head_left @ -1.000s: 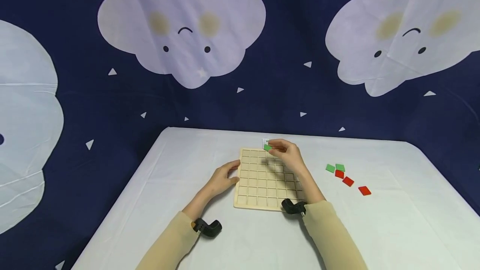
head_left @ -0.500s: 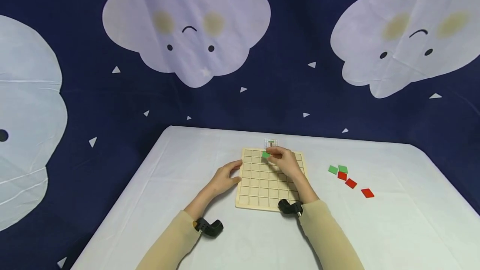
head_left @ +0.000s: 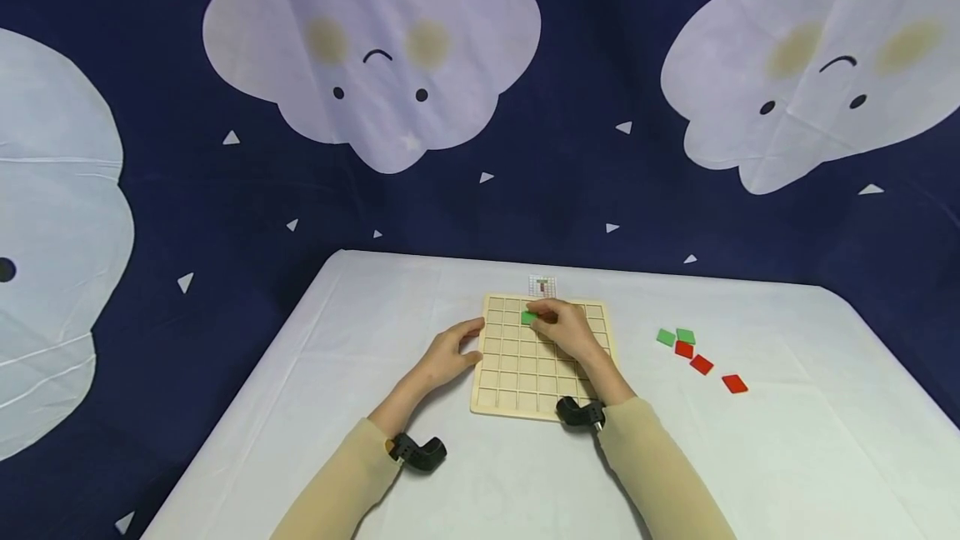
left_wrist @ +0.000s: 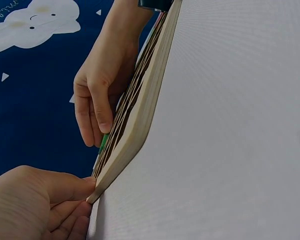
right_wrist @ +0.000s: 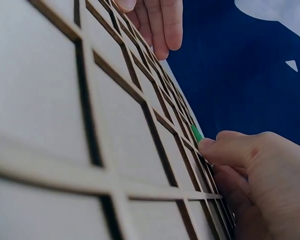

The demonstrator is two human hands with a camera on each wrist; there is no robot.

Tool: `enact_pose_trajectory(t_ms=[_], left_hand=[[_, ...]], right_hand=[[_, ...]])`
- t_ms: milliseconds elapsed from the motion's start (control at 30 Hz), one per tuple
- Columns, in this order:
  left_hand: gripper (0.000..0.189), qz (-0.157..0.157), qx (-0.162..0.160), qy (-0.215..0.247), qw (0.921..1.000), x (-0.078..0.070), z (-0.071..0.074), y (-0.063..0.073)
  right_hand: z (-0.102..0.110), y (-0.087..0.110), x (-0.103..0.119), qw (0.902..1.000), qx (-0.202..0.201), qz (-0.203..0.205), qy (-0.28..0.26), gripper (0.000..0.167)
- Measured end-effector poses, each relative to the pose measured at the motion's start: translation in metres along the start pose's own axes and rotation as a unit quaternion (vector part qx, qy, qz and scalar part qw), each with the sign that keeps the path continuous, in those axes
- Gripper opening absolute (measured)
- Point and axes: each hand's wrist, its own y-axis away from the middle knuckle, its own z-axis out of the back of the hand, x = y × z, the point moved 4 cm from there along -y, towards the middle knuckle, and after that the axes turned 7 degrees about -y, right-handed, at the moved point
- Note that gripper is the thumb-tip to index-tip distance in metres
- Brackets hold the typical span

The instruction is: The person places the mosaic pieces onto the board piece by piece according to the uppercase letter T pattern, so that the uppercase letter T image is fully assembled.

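Note:
A wooden grid board [head_left: 517, 374] lies on the white table. My right hand [head_left: 567, 332] is over its far half and pinches a small square green tile [head_left: 528, 318] between thumb and fingers. In the right wrist view, the green tile [right_wrist: 196, 133] shows its edge close over the grid at my thumb tip; the rest is behind the thumb. At the board's left side, my left hand [head_left: 447, 354] touches the edge with thumb and fingertips set apart. The left wrist view has the left thumb [left_wrist: 72, 187] right at the board's rim [left_wrist: 135, 130].
Right of the board lie two loose green tiles [head_left: 666, 337] and three red tiles [head_left: 701, 365]. A small printed card [head_left: 542, 285] with a gridded coloured pattern lies just beyond the board's far edge. Behind the table hangs a dark blue cloth [head_left: 585, 198] with clouds.
My right hand has brought the green tile from beyond the board's far edge toward me, over the grid, uncovering the card. The left hand stays at the board's left edge.

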Motion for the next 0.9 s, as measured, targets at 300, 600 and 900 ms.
enact_pose_trajectory(t_ms=[300,600,900], left_hand=[[0.058,-0.003,-0.001,0.003,1.0000,0.000,0.001,0.001],[0.058,-0.005,0.001,0.000,1.0000,0.001,-0.001,-0.001],[0.058,0.003,0.001,-0.003,1.0000,0.001,0.000,0.000]], right_hand=[[0.004,0.000,0.004,0.9965,-0.001,-0.033,-0.077,0.032],[0.048,0.005,0.028,0.9750,-0.018,-0.041,-0.218,0.045],[0.134,0.043,0.032,0.9790,-0.079,-0.006,-0.188,0.041]])
